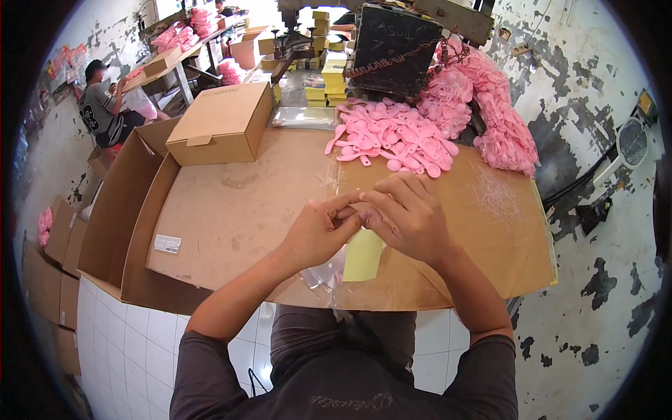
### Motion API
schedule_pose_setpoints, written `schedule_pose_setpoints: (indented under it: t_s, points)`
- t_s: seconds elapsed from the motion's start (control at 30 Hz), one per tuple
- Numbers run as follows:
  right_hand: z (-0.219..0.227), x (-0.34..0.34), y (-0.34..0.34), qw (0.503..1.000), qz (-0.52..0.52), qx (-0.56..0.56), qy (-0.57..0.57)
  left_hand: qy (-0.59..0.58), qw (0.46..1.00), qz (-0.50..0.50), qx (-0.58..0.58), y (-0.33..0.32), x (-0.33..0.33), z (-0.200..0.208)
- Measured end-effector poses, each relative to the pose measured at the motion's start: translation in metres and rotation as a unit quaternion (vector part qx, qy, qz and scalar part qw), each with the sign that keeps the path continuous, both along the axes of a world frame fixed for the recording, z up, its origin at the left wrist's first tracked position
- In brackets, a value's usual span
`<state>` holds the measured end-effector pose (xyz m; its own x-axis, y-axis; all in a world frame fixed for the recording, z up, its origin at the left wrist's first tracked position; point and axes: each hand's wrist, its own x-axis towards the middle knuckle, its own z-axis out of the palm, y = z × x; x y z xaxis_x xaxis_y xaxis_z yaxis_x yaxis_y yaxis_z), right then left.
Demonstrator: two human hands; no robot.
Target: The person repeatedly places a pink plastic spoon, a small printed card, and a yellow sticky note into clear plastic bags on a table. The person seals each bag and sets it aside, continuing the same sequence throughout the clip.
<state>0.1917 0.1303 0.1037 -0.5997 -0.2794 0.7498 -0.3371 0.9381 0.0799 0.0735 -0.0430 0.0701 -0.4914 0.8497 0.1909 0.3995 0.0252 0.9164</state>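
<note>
"Where does the clear bag (324, 274) sit?"

"Near the middle of the worktop's (238, 203) near edge, just below the two hands, with a yellow card (362, 257) alongside its film."

"What are the fingers doing?"

"On the left hand (315, 229) and the right hand (418, 220) they are drawn into a pinch, tips nearly meeting; they appear to grip the bag's upper end, though the hands cover the exact contact."

"How should it handle?"

"As something very light and limp: thin, glossy film that should slide between the fingers, crease easily and tear if pulled hard. The card looks stiffer."

"And the best hold?"

"The upper corners, thumb against forefinger, pressed gently. The pink spoons (399, 136), heaped toward the worktop's far edge, right of centre, look smooth and rigid, so their handles should suit a pinch."
</note>
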Motion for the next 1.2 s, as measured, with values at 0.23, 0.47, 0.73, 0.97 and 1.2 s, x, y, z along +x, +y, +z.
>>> schedule_pose_setpoints:
  t_s: [0.23,0.47,0.73,0.97,1.2]
  points:
    - [0.000,0.000,-0.001,0.995,-0.068,0.072,0.019,0.067,0.997,-0.014,0.024,0.002,0.007,-0.002]
    - [-0.014,-0.003,0.006,0.977,-0.109,0.181,0.009,0.201,0.978,-0.028,-0.046,0.009,0.003,-0.002]
    - [-0.014,-0.005,0.020,0.992,-0.125,0.007,0.023,0.156,0.986,-0.034,-0.053,0.008,-0.005,0.000]
    - [0.018,0.047,0.109,0.821,0.013,-0.514,-0.250,-0.012,0.998,-0.044,-0.044,0.004,-0.037,-0.007]
    - [-0.009,0.111,0.250,0.756,-0.065,-0.611,-0.224,-0.131,0.990,-0.055,0.026,0.014,-0.067,-0.015]
